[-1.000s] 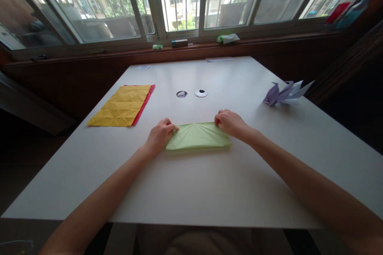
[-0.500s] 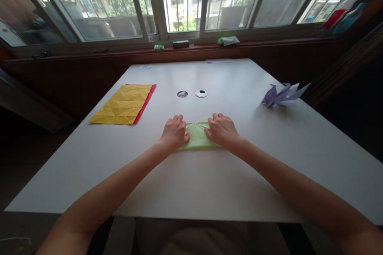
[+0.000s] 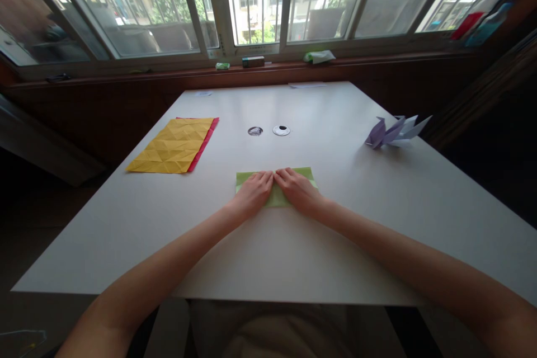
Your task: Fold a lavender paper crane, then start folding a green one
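A folded sheet of light green paper (image 3: 277,199) lies on the white table in front of me, creased and partly hidden under both hands. My left hand (image 3: 254,190) rests on its left half, fingers closed together at the middle of the far edge. From the other side my right hand (image 3: 298,190) lies on the right half, its closed fingertips meeting those of the left hand. The thumbs are mostly hidden. Green ends of the paper stick out on either side of the hands.
On the left of the table (image 3: 235,260), creased yellow paper (image 3: 168,145) lies over red paper (image 3: 203,145). Two small round pieces, one dark-patterned (image 3: 255,131) and one white with a black spot (image 3: 281,130), sit beyond my hands. A purple-and-white folded-paper figure (image 3: 392,133) stands right.
Both hands have moved inward from the paper's two ends to meet at the middle of its far edge. The green ends now show outside the hands.
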Demonstrator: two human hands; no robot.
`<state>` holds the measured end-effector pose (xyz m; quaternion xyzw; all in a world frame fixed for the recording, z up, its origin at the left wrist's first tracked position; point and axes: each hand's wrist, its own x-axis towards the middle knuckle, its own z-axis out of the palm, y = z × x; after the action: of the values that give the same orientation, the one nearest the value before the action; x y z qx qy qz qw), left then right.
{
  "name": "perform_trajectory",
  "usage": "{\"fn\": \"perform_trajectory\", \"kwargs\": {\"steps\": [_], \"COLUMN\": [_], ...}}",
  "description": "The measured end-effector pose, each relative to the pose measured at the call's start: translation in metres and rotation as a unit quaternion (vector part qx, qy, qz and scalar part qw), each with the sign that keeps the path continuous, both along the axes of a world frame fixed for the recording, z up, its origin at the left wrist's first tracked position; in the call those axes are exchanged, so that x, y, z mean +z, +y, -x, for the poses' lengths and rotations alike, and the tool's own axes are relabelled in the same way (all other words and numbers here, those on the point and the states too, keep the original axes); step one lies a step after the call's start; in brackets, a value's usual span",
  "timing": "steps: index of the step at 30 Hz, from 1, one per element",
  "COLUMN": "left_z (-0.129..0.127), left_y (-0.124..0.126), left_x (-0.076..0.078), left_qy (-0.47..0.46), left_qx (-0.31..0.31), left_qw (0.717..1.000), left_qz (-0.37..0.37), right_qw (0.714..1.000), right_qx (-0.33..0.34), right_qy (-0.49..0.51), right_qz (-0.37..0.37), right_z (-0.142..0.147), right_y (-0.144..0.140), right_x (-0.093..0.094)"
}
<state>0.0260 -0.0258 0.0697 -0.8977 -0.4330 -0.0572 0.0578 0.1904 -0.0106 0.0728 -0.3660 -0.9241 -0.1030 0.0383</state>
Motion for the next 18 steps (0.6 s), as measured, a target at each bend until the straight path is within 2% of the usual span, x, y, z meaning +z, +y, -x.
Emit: {"fn": "perform_trajectory", "kwargs": {"steps": [6, 11, 15, 18], "left_z": [-0.01, -0.027, -0.028, -0.023], "left_y": [-0.007, -0.019, -0.026, -0.03], "left_x": [0.001, -0.013, -0.023, -0.024], "left_qy": [-0.008, -0.034, -0.054, -0.059], "left_qx": [0.02, 0.082, 0.132, 0.147], "left_qw": [1.0, 0.996, 0.989, 0.986], "left_qz": [0.02, 0.024, 0.035, 0.042], "right_qw": [1.0, 0.996, 0.989, 0.986], "right_qx": [-0.012, -0.067, -0.107, -0.12], "right_qy": [0.017, 0.061, 0.092, 0.1], "right_qz": [0.012, 0.016, 0.039, 0.06], "right_z": [0.006, 0.016, 0.009, -0.002], "right_y": [-0.009, -0.02, -0.025, -0.027], "right_x": [-0.001, -0.013, -0.026, -0.029]}}
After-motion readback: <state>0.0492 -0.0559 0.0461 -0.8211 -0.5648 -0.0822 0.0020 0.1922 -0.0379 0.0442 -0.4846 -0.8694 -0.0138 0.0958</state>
